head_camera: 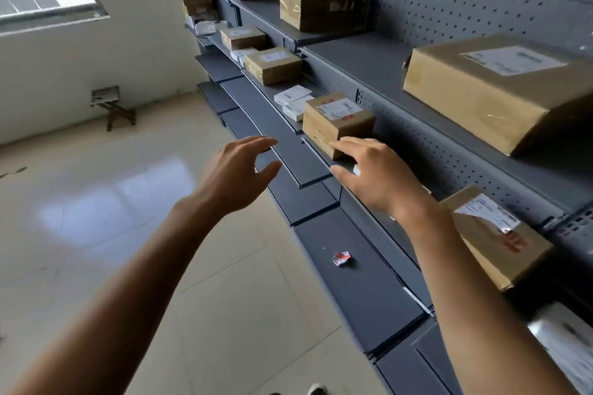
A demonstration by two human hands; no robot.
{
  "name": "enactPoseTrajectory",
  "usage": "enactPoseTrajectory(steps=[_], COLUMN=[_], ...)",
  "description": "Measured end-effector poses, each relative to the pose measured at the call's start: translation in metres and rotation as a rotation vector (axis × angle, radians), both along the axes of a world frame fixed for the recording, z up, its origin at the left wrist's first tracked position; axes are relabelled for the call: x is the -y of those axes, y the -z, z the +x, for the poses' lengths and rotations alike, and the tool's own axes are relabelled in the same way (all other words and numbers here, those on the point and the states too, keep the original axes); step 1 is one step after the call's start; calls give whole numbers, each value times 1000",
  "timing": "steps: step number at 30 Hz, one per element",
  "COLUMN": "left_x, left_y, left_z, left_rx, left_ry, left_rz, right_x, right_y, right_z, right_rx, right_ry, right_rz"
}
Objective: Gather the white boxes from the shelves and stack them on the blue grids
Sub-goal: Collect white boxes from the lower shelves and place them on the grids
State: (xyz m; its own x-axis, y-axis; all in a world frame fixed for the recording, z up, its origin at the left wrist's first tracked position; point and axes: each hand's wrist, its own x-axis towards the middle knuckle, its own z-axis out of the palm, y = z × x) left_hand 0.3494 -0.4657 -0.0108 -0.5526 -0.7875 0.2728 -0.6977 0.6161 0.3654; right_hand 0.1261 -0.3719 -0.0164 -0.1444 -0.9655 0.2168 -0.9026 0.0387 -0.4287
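Grey pegboard shelving (449,9) runs down the right side, several tiers, dark shelf boards stepping out toward the tiled floor (96,202). Big brown carton (494,90) on the upper tier near right, another brown carton (317,3) further along, more behind it; these aren't the task's things. Middle tier: labelled brown box (337,122) near the shelf's front edge, and just beyond it the white boxes (293,101), a small flat cluster lying side by side, touching or nearly so. More white ones seem to sit further down by the next brown box, too small to be sure. No blue grids in view.

Right hand (375,176) empty, fingers spread, index tip touching or just over the near corner of the labelled brown box, likely reaching past it for the white ones. Left hand (237,173) empty too, open and curled, over the lower shelf boards, apart from the right, probably ready to take a second box. Crumpled red-white scrap (342,258) on a low shelf board.
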Motion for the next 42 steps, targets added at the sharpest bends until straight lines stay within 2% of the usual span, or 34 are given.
enactPoseTrajectory(steps=[14,25,32,42], left_x=[91,245,339,462], left_y=[29,30,19,48], left_z=[14,84,120,112], left_rx=[-24,-123,-179,-106], left_ry=[-126,-248,-281,-281], left_rz=[13,11,-7,89], right_x=[112,294,389,526], right_y=[13,-5,-9,24], right_z=[-3,66,115,100], right_rx=[-4,-110,-73,18], right_ry=[-121,-251,-295,-262], right_rz=[100,126,19,41])
